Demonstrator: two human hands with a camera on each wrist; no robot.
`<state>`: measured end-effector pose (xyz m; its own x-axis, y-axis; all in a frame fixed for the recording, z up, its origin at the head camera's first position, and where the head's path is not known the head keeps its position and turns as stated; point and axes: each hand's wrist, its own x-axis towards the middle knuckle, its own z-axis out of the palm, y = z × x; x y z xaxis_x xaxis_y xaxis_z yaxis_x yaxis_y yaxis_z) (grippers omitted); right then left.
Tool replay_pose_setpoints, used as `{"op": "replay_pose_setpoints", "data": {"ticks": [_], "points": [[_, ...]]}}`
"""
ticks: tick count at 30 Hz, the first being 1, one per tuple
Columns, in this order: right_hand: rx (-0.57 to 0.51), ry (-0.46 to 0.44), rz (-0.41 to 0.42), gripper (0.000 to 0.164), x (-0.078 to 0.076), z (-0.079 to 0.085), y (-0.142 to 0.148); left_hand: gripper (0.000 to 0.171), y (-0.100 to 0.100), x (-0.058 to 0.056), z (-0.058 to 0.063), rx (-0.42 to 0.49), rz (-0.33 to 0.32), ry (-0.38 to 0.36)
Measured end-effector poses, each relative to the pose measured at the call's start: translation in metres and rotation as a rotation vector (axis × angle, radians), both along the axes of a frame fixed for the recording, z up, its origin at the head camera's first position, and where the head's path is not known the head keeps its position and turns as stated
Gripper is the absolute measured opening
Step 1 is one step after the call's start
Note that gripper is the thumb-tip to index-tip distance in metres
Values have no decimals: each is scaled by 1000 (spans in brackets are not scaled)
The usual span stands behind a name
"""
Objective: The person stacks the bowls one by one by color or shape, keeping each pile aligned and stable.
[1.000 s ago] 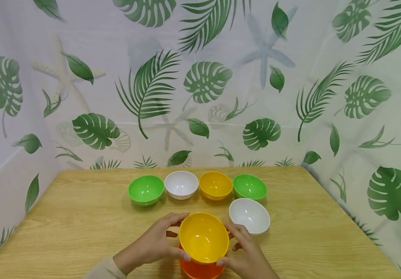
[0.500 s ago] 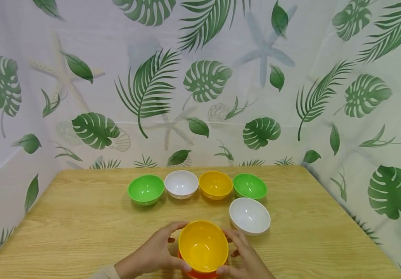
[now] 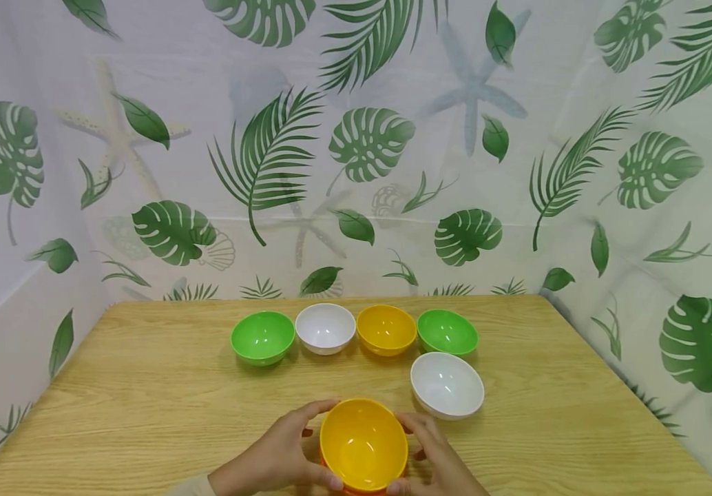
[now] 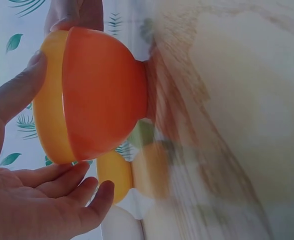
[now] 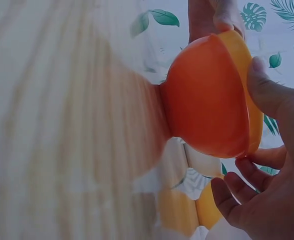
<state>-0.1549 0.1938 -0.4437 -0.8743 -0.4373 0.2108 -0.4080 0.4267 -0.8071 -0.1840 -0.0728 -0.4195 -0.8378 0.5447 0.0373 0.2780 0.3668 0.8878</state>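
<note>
Both hands hold a yellow bowl [image 3: 363,441] by its rim at the near middle of the table. It sits nested inside an orange bowl [image 4: 104,95], whose foot stands on the tabletop. My left hand [image 3: 281,448] is on the left side, its thumb at the near rim and fingertips at the far edge. Mirroring it on the right, my right hand [image 3: 439,455] grips the rim the same way. In the right wrist view only a band of yellow shows above the orange bowl [image 5: 204,97]; the rest of the yellow bowl's outside is hidden.
Along the back of the wooden table [image 3: 164,393] stand a green bowl [image 3: 263,337], a white bowl [image 3: 325,328], another yellow bowl [image 3: 385,331] and a second green bowl [image 3: 447,332]. A second white bowl [image 3: 447,386] is in front, to the right. Leaf-patterned cloth [image 3: 393,262] hangs behind.
Both hands have lowered the yellow bowl down toward the near edge and into the orange bowl, which is now almost covered in the head view. The other bowls stay put.
</note>
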Motion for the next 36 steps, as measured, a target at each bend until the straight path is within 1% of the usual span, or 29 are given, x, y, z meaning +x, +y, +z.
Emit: {"op": "replay_pose_setpoints", "data": {"ticks": [5,9,13,15,16,19,20,22,27,29,34,36], "points": [[50,13,17,75,-1,2,3,87,1,-1,1,-27,-11,32],[82,-2,22,78,-2,5,4,86,3,-2,4,-44,-26,39],[219,122,23,85,-4,3,3,86,4,-1,6,-71,-15,33],[270,181,17,89,-5,3,2,87,5,-1,6,-88,-6,30],[286,189,16,90,-5,4,2,88,5,0,6,-100,1,25],[270,85,13,91,-3,8,1,89,5,1,7,-120,13,15],[266,38,10,92,-3,9,1,89,5,2,7,-123,16,12],[262,-35,5,92,-2,12,1,89,6,2,8,-119,20,-14],[244,-83,1,89,-1,15,1,88,5,2,7,-103,6,-45],[231,-108,-2,87,-1,16,0,88,3,1,7,-108,-11,-30],[190,-216,-19,88,-1,20,-3,89,1,1,11,-123,-42,4],[173,-239,-21,89,-1,20,-4,90,1,1,12,-124,-46,0]]}}
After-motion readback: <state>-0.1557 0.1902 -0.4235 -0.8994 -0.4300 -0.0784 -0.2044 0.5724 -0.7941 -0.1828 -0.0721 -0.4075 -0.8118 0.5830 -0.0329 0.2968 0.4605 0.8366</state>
